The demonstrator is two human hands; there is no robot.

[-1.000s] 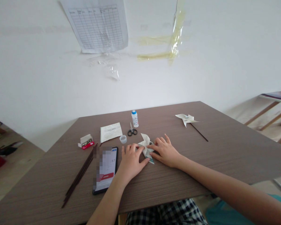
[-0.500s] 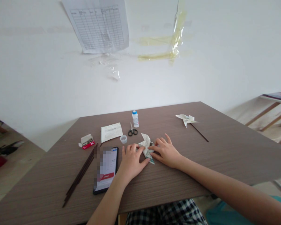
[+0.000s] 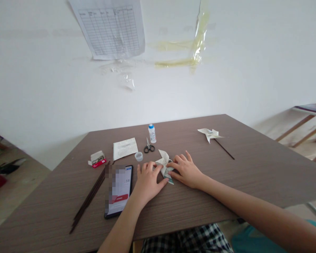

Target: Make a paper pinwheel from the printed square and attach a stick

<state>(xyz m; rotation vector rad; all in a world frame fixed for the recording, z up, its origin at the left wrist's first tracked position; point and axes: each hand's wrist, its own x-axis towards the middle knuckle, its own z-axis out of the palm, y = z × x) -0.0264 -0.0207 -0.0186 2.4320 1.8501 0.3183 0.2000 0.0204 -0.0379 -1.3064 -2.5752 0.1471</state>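
Observation:
A paper pinwheel (image 3: 163,161), folded from printed paper, lies on the table between my two hands. My left hand (image 3: 148,181) grips its left side, with thumb and index finger on the paper. From the right, my right hand (image 3: 186,170) holds the folds near the centre between thumb and index finger, other fingers raised. Parts of the pinwheel are hidden under my fingertips. Farther right lies another paper pinwheel (image 3: 210,135), fixed to a dark brown stick (image 3: 225,149).
Behind my hands are scissors (image 3: 149,148), a blue-capped bottle (image 3: 152,134), a clear plastic ring-shaped piece (image 3: 138,156) and a stack of printed paper (image 3: 125,148). Left are a phone (image 3: 119,196), several dark sticks (image 3: 88,200) and an opened small red-and-white box (image 3: 97,160).
My right fingers have shifted very slightly on the pinwheel's centre. The number on the phone's screen has gone from 57 to 58. Everything else looks the same.

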